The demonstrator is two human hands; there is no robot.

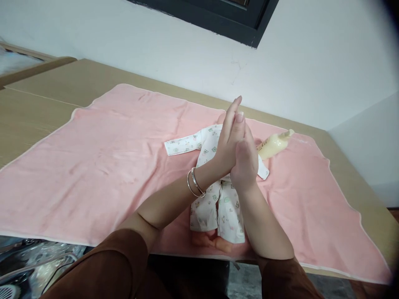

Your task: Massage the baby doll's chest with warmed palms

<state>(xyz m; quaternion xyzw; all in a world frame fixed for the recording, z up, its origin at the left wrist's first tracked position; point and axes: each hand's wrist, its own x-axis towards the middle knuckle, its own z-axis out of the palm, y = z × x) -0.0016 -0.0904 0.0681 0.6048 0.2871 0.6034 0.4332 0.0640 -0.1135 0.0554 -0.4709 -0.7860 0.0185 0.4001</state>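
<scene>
My left hand (229, 143), with silver bangles (195, 182) at the wrist, is pressed palm to palm against my right hand (245, 164). The fingers of both are stretched out and point up and away from me. No object shows between the palms. Below them a baby doll (204, 214) in a white printed top and trousers lies on a pink blanket (102, 166). My hands cover its head and much of its chest; its bare feet (224, 244) show at the near end. To the right of my hands lies a cream-coloured pump bottle (274, 145).
The blanket is spread over a light wooden table (52, 77), with a white wall (296, 70) behind it. A dark window frame (218, 20) is set in the wall. Plastic bags and cables (46, 261) lie below the table's near left edge.
</scene>
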